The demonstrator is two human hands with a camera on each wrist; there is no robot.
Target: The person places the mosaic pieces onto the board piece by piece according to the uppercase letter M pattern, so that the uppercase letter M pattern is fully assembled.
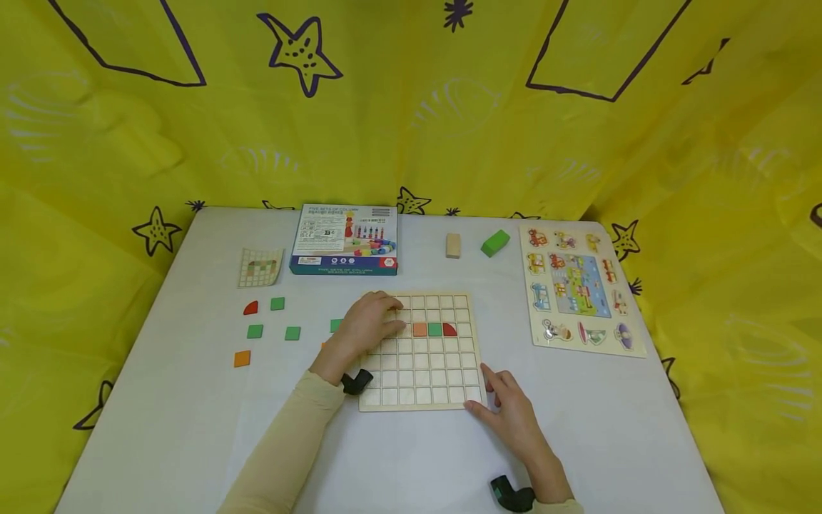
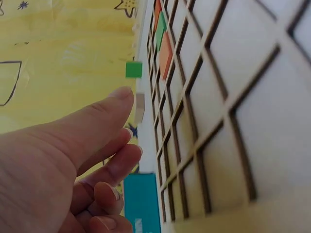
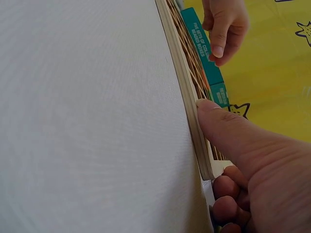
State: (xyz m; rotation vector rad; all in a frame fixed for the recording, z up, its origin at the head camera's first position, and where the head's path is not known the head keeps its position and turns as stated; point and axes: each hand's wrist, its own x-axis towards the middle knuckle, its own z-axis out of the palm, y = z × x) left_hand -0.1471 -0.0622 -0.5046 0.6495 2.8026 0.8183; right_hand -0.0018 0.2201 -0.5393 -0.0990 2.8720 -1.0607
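Observation:
A wooden grid board (image 1: pixel 417 407) lies on the table. In one of its rows sit an orange square tile (image 1: pixel 419 329), a green square tile (image 1: pixel 435 329) and a red quarter-round tile (image 1: pixel 449 329). Over the board's left part hovers my left hand (image 1: pixel 366 328); the left wrist view shows its thumb (image 2: pixel 104 109) and fingers apart, with nothing between them. My right hand (image 1: pixel 511 415) holds the board's near right corner, thumb (image 3: pixel 218 119) on the front edge and fingers along the right side. The left hand hides some cells.
Left of the board lie several loose tiles, among them a green square (image 1: pixel 292 333), an orange square (image 1: pixel 242 358) and a red piece (image 1: pixel 250 308). Behind are a patterned paper card (image 1: pixel 250 280), a box (image 1: pixel 343 265), a plain block (image 1: pixel 453 245) and a green block (image 1: pixel 495 243). A picture puzzle (image 1: pixel 600 343) lies right.

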